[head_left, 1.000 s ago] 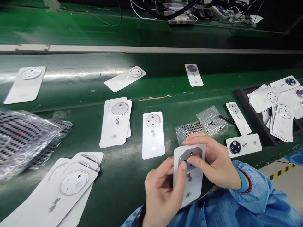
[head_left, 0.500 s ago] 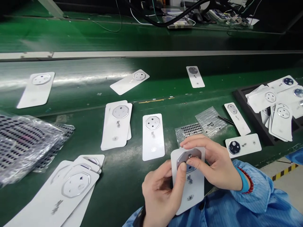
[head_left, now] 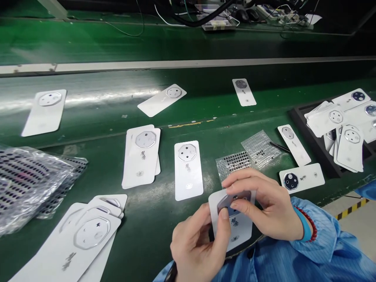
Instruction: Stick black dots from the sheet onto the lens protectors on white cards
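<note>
My left hand (head_left: 197, 243) grips a white phone back cover (head_left: 235, 229) by its left edge, thumb on the octagonal camera ring. My right hand (head_left: 261, 205) curls over the cover's top, with thumb and forefinger pinched on the ring (head_left: 227, 203). The cover hangs just above the near edge of the green bench (head_left: 164, 223). Just beyond my fingers lie two clear sheets of small black dots (head_left: 235, 161), with black tweezers (head_left: 279, 147) beside them.
More white covers lie about: one at centre (head_left: 188, 169), a pair (head_left: 141, 156) left of it, a stack (head_left: 85, 239) near left, several on the belt (head_left: 88, 98) behind. A black tray (head_left: 320, 150) of covers stands right. Bagged dot sheets (head_left: 32, 180) lie left.
The cover and both hands have sunk slightly toward me and tilted flatter. My right fingers have closed further over the camera ring.
</note>
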A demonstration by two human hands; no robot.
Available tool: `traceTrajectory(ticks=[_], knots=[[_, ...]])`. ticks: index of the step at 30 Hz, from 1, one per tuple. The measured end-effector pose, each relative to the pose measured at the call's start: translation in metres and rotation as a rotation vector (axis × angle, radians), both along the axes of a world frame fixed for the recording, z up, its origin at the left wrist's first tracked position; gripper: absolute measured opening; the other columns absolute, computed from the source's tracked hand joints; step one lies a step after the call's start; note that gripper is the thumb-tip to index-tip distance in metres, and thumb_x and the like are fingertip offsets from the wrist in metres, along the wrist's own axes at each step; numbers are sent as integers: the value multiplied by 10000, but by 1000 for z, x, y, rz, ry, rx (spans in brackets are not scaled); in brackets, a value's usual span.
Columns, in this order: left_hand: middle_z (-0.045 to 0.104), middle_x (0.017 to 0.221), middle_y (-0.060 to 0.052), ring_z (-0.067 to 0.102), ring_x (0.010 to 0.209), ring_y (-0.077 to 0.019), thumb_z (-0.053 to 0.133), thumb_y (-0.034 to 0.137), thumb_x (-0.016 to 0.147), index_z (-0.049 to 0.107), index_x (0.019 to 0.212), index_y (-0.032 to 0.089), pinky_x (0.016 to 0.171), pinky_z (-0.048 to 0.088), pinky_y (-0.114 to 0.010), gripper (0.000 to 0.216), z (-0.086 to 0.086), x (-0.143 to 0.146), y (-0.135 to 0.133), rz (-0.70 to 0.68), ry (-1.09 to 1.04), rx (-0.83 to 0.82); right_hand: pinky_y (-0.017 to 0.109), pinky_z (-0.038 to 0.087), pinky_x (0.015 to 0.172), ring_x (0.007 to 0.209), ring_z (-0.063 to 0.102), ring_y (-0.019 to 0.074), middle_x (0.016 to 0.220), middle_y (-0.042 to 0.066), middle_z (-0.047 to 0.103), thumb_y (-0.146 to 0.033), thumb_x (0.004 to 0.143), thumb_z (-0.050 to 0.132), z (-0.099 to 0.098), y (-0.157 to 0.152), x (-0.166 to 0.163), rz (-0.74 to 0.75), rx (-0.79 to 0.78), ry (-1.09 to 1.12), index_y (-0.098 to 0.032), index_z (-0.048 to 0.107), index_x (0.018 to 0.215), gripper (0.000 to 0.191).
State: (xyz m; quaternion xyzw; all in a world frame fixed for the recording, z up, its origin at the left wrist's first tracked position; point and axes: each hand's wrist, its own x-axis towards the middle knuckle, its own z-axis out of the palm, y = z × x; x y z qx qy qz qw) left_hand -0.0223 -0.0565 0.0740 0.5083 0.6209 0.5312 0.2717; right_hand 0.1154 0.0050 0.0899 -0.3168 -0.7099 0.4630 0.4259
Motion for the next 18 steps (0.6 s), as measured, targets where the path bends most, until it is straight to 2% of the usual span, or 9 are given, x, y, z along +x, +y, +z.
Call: traceTrajectory(ticks=[6,11,18], knots=[[568,472,47,471,367,-63,670,142,771,678,676,159,378,433,-133,97,-3,0,2,0,-7,-9,302,588,858,1012,647,155,1105,43,668,-68,897,558,-1,-1,0,-10,0,1,-224,637,1091,261],[607,508,50,485,373,-54,637,106,782,690,736,167,394,437,-117,93,-4,-2,3,-8,-17,10,300,588,844,1013,647,158,1105,47,669,-65,899,553,-2,-1,0,-13,0,-4,-225,640,1089,263],[587,464,44,501,359,-72,682,167,770,680,646,164,372,455,-130,124,-2,-5,2,-24,-14,-24,289,599,810,1001,657,158,1095,47,671,-90,911,543,0,-2,0,-20,3,-25,-232,638,1087,245]])
